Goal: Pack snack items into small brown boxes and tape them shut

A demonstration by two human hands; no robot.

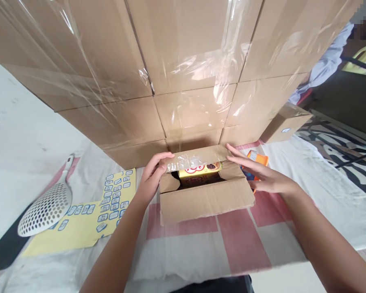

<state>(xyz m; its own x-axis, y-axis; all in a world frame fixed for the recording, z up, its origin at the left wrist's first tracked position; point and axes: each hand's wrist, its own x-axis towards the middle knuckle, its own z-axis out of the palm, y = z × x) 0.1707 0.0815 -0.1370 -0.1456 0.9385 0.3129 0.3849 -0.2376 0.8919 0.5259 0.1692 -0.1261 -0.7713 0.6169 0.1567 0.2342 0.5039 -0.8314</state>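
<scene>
A small cardboard box (205, 203) stands with its top partly open on the cloth-covered table. Inside it lies a yellow and red printed package (198, 170), mostly hidden by the walls and flaps. My left hand (154, 175) pinches the left end of the far flap (198, 158), which has clear tape on it. At the flap's right end my right hand (259, 173) lays its fingertips, with the lower part of the hand against the box's right side. Partly hidden behind the right hand is an orange and blue object (259, 158), perhaps a tape dispenser.
Film-wrapped cartons (195, 49) are stacked right behind the box. On the left lie a white perforated skimmer (49, 203) and a yellow sheet with several small labels (110, 228). A labelled carton (285, 124) stands at right; beyond it shows a person's light sleeve (326, 67).
</scene>
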